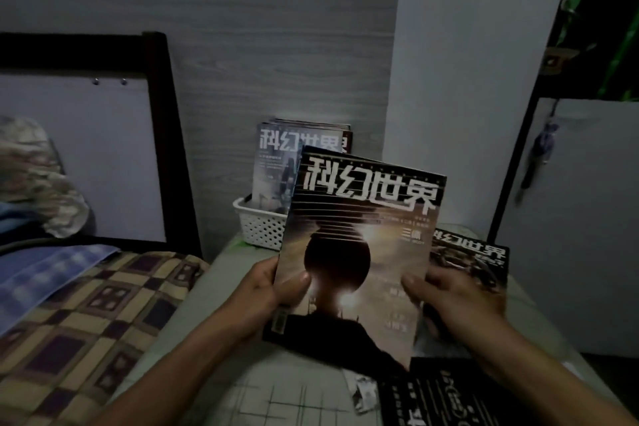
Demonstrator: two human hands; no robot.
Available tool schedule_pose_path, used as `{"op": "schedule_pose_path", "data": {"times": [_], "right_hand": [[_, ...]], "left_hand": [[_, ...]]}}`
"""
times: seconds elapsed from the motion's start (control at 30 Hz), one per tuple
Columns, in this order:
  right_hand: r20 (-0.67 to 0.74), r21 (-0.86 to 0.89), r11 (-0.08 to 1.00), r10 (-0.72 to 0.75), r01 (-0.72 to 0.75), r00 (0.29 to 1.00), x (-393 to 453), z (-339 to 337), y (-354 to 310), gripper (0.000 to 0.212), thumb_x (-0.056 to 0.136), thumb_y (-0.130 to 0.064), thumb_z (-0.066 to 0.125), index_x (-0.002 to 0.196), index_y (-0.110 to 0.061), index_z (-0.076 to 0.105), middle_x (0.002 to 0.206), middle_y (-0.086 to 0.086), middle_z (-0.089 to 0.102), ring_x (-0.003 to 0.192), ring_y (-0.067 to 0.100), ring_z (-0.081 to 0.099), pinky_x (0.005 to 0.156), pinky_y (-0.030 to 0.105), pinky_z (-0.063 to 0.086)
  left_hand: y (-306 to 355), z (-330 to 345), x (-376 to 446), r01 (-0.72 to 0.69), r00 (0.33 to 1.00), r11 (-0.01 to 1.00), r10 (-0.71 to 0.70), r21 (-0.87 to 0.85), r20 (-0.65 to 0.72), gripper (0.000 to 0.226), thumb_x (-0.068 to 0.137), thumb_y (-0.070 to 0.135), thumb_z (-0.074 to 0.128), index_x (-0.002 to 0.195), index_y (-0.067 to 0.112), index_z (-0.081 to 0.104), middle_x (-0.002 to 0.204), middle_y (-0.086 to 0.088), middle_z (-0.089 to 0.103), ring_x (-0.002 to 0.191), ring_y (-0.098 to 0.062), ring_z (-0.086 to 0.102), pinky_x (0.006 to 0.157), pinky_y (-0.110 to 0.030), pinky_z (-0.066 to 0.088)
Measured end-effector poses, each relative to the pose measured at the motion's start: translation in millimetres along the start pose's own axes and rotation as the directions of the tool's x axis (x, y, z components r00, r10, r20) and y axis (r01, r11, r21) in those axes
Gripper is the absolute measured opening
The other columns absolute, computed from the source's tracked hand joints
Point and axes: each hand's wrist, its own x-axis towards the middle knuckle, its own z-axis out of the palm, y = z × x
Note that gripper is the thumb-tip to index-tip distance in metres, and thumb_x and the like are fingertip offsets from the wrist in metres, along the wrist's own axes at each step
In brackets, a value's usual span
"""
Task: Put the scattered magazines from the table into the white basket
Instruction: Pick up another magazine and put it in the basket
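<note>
I hold a magazine with a dark sphere on its cover upright above the table, cover toward me. My left hand grips its left edge, thumb on the cover. My right hand grips its right edge, thumb on the cover too. Behind it at the table's far end stands the white basket, perforated, with a few magazines upright inside. Another magazine lies flat on the table to the right. A dark magazine lies at the near right, partly under my right forearm.
The small table stands between a bed with a checkered blanket on the left and a white panel with a dark frame on the right. A wood-grain board leans on the wall behind the basket.
</note>
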Motion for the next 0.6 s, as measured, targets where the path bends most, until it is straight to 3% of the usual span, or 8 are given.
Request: {"op": "schedule_pose_path", "data": {"times": [0.03,0.1,0.17,0.23,0.3,0.43,0.53,0.6], "right_hand": [[-0.004,-0.024,0.998,-0.051,0.051,0.999,6.8,7.7,-5.3,0.036,0.096,-0.017,0.059,0.067,-0.033,0.074,0.050,-0.003,0.062,0.036,0.009,0.054,0.037,0.018,0.038],[-0.034,-0.037,0.990,-0.136,0.135,0.990,24.5,25.5,-22.1,0.038,0.099,-0.012,0.054,0.068,-0.026,0.071,0.046,0.000,0.057,0.035,0.013,0.054,0.035,0.020,0.039],[-0.089,0.021,0.981,-0.188,0.191,0.978,47.2,37.6,-41.0,0.025,0.100,-0.011,0.050,0.083,-0.014,0.068,0.054,0.005,0.056,0.040,0.015,0.057,0.038,0.025,0.044],[-0.143,0.072,0.973,-0.208,0.220,0.968,74.0,48.6,-58.9,0.019,0.102,-0.012,0.046,0.096,-0.009,0.063,0.067,0.006,0.059,0.049,0.014,0.062,0.045,0.027,0.051],[-0.188,0.082,0.961,-0.246,0.265,0.951,100.6,59.4,-72.3,0.018,0.103,-0.015,0.043,0.100,-0.012,0.061,0.079,0.010,0.063,0.057,0.013,0.065,0.054,0.030,0.055],[-0.262,0.063,0.964,-0.234,0.259,0.936,149.0,76.8,-74.7,0.019,0.104,-0.018,0.042,0.097,-0.008,0.056,0.090,0.013,0.065,0.072,0.019,0.065,0.068,0.036,0.056],[-0.258,0.057,0.978,-0.179,0.199,0.950,176.5,84.4,-52.7,0.018,0.102,-0.014,0.044,0.090,-0.015,0.058,0.085,0.009,0.065,0.071,0.020,0.064,0.071,0.040,0.055],[-0.238,0.010,0.986,-0.159,0.166,0.958,188.1,87.2,-29.6,0.022,0.100,-0.011,0.049,0.081,-0.011,0.059,0.074,0.010,0.063,0.066,0.023,0.062,0.064,0.040,0.053]], "left_hand": [[6.9,-4.4,5.6,-0.019,0.999,0.996,0.022,0.090,-0.031,0.009,0.086,0.004,0.067,0.082,0.012,0.070,0.071,0.002,0.072,0.066,-0.009,0.065,0.066,-0.027,0.053],[25.5,-14.8,21.0,-0.058,0.989,0.969,0.089,0.240,-0.118,0.022,0.090,-0.006,0.060,0.083,0.015,0.067,0.076,0.004,0.071,0.075,-0.010,0.063,0.080,-0.039,0.051],[49.1,-26.8,44.2,-0.107,0.968,0.917,0.184,0.384,-0.171,0.028,0.094,-0.003,0.055,0.113,0.017,0.062,0.106,-0.003,0.067,0.101,-0.015,0.060,0.099,-0.041,0.046],[72.3,-43.0,70.6,-0.122,0.938,0.838,0.273,0.532,-0.214,0.037,0.096,0.006,0.052,0.132,0.016,0.052,0.127,-0.006,0.061,0.120,-0.021,0.055,0.106,-0.040,0.042],[89.2,-57.9,95.6,-0.111,0.908,0.776,0.333,0.621,-0.254,0.036,0.096,0.010,0.049,0.131,0.016,0.048,0.125,-0.010,0.062,0.117,-0.028,0.056,0.100,-0.047,0.046],[87.9,-69.0,132.4,-0.095,0.849,0.734,0.412,0.672,-0.330,0.034,0.094,0.009,0.048,0.126,0.022,0.049,0.118,-0.007,0.063,0.108,-0.028,0.060,0.090,-0.051,0.053],[57.3,-75.5,148.4,-0.071,0.834,0.733,0.416,0.676,-0.363,0.033,0.092,0.008,0.052,0.121,0.023,0.054,0.112,-0.006,0.066,0.099,-0.029,0.064,0.083,-0.046,0.055],[30.0,-84.0,157.2,-0.060,0.845,0.703,0.414,0.709,-0.338,0.034,0.090,0.010,0.058,0.121,0.023,0.055,0.107,-0.005,0.070,0.092,-0.028,0.066,0.080,-0.043,0.055]]}}
